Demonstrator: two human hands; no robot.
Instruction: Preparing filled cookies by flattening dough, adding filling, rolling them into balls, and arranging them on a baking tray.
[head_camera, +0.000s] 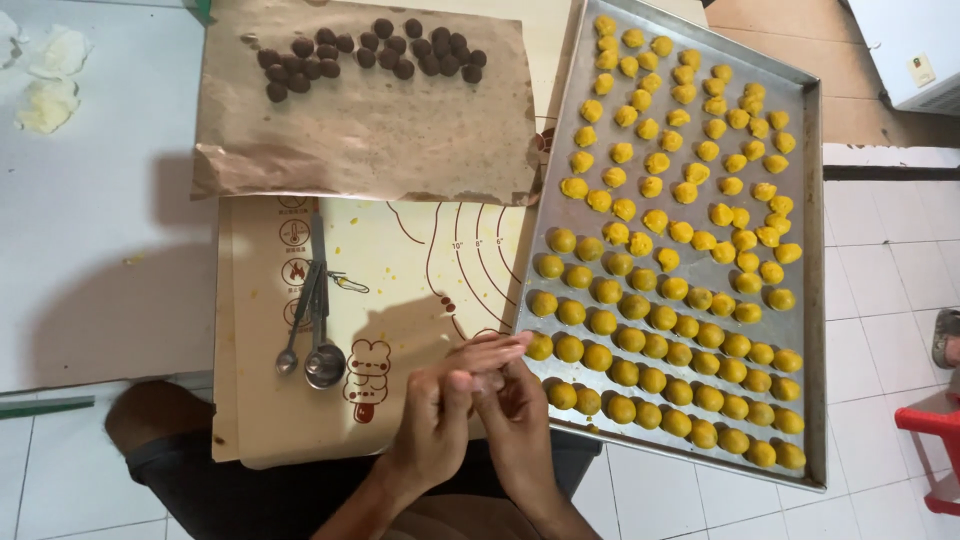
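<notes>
Left hand (432, 412) and right hand (512, 405) pressed palm to palm, contents hidden; metal tray (812, 300) of yellow dough balls (650, 350) just right, measuring spoons (315, 340) left.

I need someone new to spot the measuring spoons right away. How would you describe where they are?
Start at the big metal baking tray full of yellow dough balls, then look left across the cream baking mat. The measuring spoons lie near its left edge, below the brown paper of dark balls, left of both hands. They are the only shiny metal utensils, handles bunched together.
</notes>
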